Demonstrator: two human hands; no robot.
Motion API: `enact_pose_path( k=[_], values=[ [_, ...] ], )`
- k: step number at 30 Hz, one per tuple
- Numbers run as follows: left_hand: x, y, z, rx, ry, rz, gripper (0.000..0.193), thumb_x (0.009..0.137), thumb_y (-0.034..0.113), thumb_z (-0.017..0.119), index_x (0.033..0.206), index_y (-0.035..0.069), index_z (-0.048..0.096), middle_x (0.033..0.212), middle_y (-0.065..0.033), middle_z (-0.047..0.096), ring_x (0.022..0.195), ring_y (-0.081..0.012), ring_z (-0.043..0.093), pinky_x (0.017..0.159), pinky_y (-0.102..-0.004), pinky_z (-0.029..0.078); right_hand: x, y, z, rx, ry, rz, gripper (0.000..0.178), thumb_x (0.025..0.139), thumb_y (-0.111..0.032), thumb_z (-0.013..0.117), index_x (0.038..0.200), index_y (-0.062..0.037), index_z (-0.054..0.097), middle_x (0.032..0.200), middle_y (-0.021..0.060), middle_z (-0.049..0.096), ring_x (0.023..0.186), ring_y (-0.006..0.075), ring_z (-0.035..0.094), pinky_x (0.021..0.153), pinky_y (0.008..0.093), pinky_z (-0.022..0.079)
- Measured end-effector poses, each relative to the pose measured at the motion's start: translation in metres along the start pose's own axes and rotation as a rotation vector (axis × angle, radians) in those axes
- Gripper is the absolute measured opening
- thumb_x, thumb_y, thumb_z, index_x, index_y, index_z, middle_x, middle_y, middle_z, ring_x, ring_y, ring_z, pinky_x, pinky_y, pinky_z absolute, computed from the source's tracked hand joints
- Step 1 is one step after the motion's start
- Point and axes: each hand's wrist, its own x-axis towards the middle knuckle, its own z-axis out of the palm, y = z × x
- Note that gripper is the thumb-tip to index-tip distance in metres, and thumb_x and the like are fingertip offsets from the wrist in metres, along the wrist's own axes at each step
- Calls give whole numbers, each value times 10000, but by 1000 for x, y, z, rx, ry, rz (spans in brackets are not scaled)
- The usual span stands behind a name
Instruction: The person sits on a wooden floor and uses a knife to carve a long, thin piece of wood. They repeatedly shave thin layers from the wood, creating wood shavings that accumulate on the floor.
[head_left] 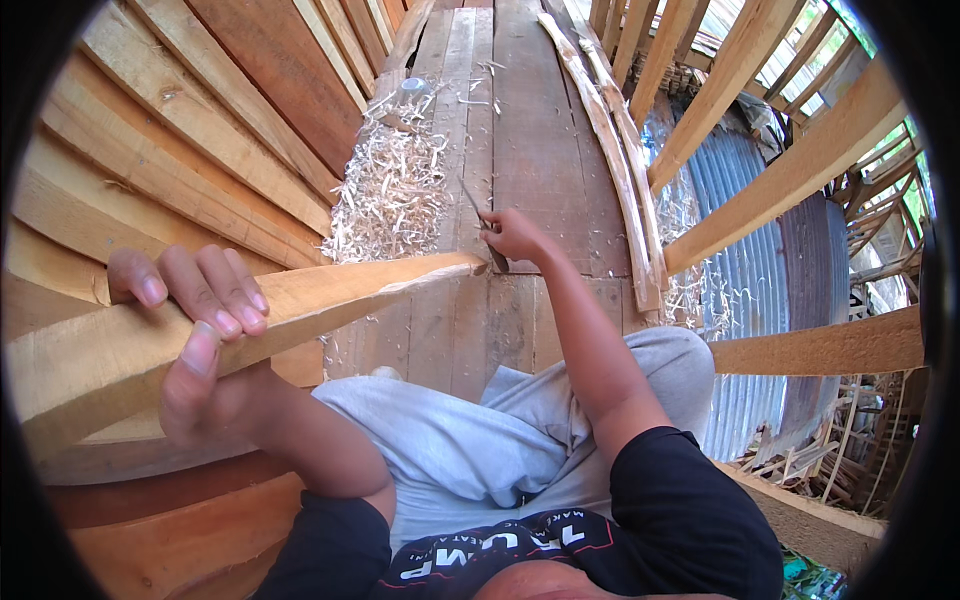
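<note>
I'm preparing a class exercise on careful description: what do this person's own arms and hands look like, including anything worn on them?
The left hand and right hand are bare, with no gloves, watch or bracelet showing. Both forearms are uncovered too. The left sleeve and right sleeve are short and black, with no visible markings.

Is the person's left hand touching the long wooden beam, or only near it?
Touching: the head view shows the left hand gripping the wooden beam, its fingers curled over the far edge onto the upper face.
</note>
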Motion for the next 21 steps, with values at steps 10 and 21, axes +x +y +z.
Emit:
enact_pose_path(
  k=[10, 21],
  values=[
    [3, 0, -10, -36, -56, -48, 367, 726, 63, 599, 1049, 48, 426, 684, -73, 502, 579, -164, 490, 634, -289, 430, 10, 62, 23, -732, 266, 180, 123, 779, -29, 629, 802, 55, 715, 871, 234, 707, 843, 337, 713, 711, 391, 570],
    [1, 11, -22, -50, -57, -32, 361, 732, 67, 617, 1035, 49, 422, 700, -71, 518, 598, -165, 515, 653, -286, 443, -2, 41, -25, -328, 543, 215, 260, 793, -94, 685, 977, 90, 674, 906, 297, 680, 891, 400, 688, 769, 445, 551]
  ],
)
